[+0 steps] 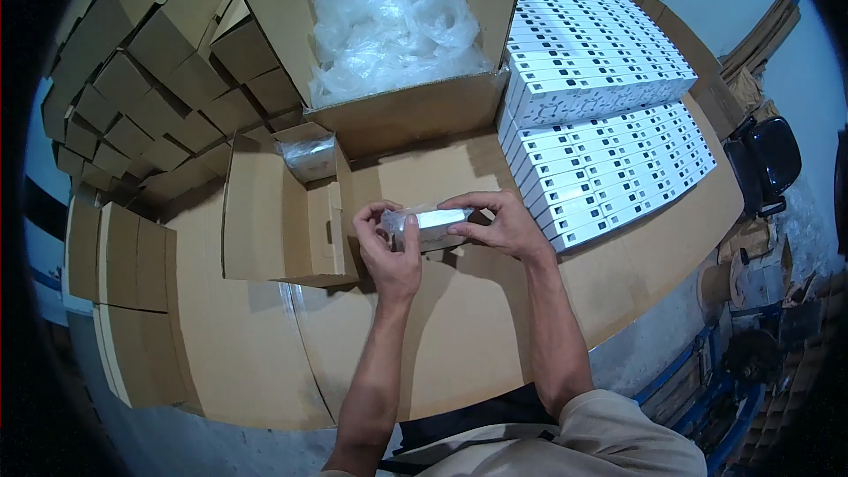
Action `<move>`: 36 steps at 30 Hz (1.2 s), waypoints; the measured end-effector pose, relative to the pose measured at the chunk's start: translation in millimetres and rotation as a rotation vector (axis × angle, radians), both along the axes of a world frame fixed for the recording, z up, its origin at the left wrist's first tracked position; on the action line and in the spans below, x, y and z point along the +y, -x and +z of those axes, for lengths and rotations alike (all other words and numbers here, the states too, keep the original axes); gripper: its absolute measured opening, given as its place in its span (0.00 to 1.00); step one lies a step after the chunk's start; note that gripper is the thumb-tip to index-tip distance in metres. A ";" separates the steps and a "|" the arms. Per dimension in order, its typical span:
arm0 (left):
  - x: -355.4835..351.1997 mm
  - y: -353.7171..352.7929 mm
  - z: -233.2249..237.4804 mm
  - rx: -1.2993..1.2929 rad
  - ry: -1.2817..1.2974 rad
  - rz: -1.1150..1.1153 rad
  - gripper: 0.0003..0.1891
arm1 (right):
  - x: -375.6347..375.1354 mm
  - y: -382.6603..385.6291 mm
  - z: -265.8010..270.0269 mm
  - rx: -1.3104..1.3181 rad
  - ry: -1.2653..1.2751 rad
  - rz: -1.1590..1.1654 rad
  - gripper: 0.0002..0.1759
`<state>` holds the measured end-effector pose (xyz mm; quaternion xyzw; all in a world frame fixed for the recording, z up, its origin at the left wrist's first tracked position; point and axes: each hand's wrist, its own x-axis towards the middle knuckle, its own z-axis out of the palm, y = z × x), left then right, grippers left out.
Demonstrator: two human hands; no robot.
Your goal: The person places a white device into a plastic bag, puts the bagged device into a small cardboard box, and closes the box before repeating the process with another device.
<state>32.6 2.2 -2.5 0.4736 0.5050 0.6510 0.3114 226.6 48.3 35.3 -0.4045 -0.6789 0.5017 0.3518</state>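
Between my two hands is a small white box (433, 220), its left end covered by a clear plastic bag. My left hand (389, 252) is closed around the bagged end, with the thumb on the near side. At the other end, my right hand (503, 223) pinches the box between thumb and fingers. Just left of my hands stands an open cardboard carton (256, 230) with its flaps up. A plastic-wrapped white box (311, 159) lies at the far end inside it.
A large open carton (415, 119) full of clear plastic bags (389, 31) stands behind. Rows of white boxes (601, 71) are stacked at right. Folded brown cartons (146, 93) pile up at left, with several more (132, 309) nearer. Cardboard covers the table (238, 353).
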 end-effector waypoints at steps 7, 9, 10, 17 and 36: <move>-10.3 -4.1 10.5 0.761 -0.458 0.267 0.21 | 0.5 0.8 -2.5 0.048 0.000 -0.067 0.17; -11.9 -3.8 10.6 0.880 -0.449 0.200 0.18 | 1.4 0.3 -3.7 0.055 -0.059 -0.060 0.18; -11.9 -6.9 11.3 0.914 -0.415 0.185 0.16 | 1.9 0.5 -3.8 0.058 -0.088 -0.054 0.18; -5.6 -5.3 11.5 0.887 -0.302 0.133 0.12 | 2.8 -1.2 -3.3 0.009 -0.179 -0.037 0.17; -1.1 7.4 5.5 0.281 0.055 -0.186 0.24 | 5.8 -3.7 0.3 -0.063 -0.362 -0.031 0.18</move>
